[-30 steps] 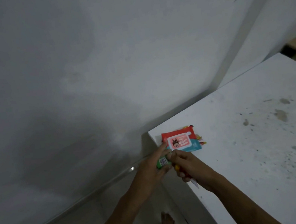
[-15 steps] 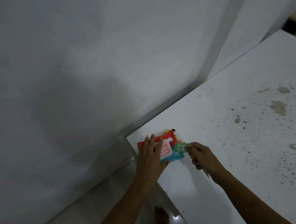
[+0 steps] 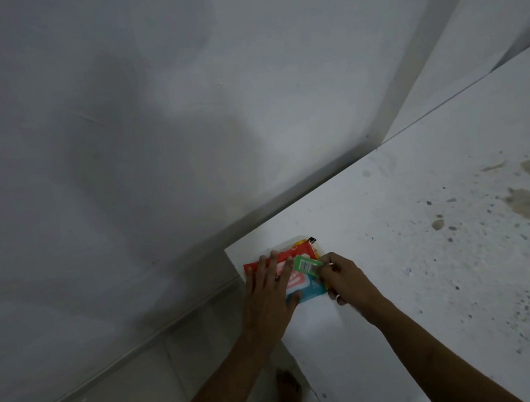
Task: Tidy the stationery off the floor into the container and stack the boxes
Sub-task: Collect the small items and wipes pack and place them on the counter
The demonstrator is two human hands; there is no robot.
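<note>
Green box (image 3: pixel 305 264) pinched in right hand (image 3: pixel 344 278); left hand (image 3: pixel 268 298) flat, open on red box (image 3: pixel 294 255).

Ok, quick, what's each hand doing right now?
Left hand: open, flat on the red and teal packet.
Right hand: closed, pinching the small green box.

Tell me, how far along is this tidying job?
Partly done, it seems: a red and blue pack already lies on the white surface, with the left hand flat on it. The right hand holds a small green box over it. No container is in view, so what remains is unclear.
</note>
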